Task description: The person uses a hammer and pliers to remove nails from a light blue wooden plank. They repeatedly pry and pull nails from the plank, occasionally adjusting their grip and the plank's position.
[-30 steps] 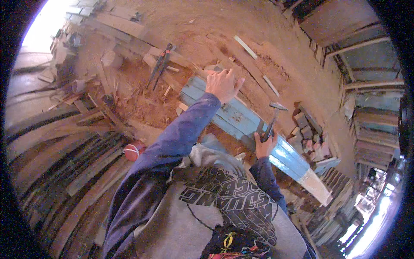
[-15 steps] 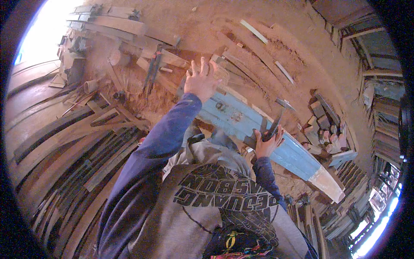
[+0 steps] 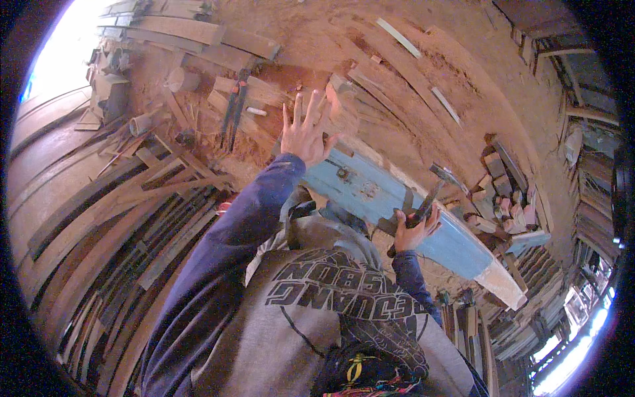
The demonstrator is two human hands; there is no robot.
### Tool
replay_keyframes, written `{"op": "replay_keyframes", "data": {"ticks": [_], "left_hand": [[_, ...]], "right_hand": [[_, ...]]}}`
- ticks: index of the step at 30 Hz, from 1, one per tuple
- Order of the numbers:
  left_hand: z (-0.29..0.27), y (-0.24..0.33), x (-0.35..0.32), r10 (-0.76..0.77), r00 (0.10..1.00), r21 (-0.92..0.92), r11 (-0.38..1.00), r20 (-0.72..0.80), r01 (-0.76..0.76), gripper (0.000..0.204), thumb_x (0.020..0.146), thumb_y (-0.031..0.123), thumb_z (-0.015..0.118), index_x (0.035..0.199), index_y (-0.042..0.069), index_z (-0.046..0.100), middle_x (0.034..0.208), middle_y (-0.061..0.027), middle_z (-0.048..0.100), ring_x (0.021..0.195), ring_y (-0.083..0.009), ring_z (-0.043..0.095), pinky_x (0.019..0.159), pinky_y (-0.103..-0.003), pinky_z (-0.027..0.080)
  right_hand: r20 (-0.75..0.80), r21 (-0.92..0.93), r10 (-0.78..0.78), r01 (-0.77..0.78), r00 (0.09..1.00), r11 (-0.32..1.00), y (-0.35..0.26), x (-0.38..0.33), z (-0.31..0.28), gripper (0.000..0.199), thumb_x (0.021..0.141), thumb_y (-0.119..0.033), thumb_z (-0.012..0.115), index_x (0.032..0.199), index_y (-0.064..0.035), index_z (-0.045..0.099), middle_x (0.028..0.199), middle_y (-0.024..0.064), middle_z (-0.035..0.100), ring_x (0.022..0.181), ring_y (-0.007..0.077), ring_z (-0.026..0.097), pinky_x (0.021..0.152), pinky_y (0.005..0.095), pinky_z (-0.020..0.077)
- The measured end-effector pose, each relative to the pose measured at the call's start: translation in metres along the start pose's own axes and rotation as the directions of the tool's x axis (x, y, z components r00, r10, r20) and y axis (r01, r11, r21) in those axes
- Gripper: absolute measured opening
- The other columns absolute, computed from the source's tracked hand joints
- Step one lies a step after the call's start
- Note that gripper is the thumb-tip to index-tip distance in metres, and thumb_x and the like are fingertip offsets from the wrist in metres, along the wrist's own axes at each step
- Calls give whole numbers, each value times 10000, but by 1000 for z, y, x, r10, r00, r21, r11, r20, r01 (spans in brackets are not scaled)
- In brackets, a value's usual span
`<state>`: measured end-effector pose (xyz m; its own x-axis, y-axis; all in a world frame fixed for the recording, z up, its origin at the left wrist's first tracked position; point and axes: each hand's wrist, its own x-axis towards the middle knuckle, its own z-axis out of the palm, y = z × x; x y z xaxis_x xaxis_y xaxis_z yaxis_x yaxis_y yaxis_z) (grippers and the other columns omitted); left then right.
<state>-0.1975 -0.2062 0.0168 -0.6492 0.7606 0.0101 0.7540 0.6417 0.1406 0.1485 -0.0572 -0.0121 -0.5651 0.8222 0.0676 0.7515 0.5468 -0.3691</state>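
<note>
A long blue-painted wooden beam with a bare pale end at the lower right lies slantwise in front of me. At its upper left end, my left hand is spread with fingers stretched out and holds nothing; whether the palm touches the wood I cannot tell. Beside those fingers is a rough wooden block. My right hand is wrapped round the dark handle of a hammer, over the beam's middle. The hammer's head points up and away from me.
Long-handled pliers or cutters lie beyond my left arm near a short white stick. Curved timber lengths are stacked at the left. Wood offcuts are piled at the right, and pale strips lie on the reddish, sawdust-covered ground.
My left hand's fingers have straightened and reach out further. My right hand still grips the hammer, little moved over the beam. The whole view has shifted slightly.
</note>
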Motion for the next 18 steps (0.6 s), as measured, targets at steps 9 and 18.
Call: {"op": "replay_keyframes", "data": {"ticks": [9, 18], "left_hand": [[23, -7, 10, 8, 993, -121, 992, -119, -22, 676, 893, 512, 591, 1406, 85, 482, 1409, -179, 483, 1331, -428, 399, 1120, -587, 291], [22, 0, -56, -544, 819, -519, 761, -183, 390, 368, 849, 351, 698, 1048, 52, 618, 947, -118, 636, 925, -330, 616, 807, -446, 487]], "right_hand": [[17, -9, 29, -29, 999, 1000, 11, 14, 13, 762, 752, -624, 733, 1230, -49, 591, 1530, 119, 344, 1468, 368, 212, 1178, 613, 72], [-51, -33, -28, 27, 998, 999, 13, 17, 19, 523, 806, -604, 710, 907, -100, 617, 1508, 112, 369, 1459, 363, 227, 1170, 611, 100]]}}
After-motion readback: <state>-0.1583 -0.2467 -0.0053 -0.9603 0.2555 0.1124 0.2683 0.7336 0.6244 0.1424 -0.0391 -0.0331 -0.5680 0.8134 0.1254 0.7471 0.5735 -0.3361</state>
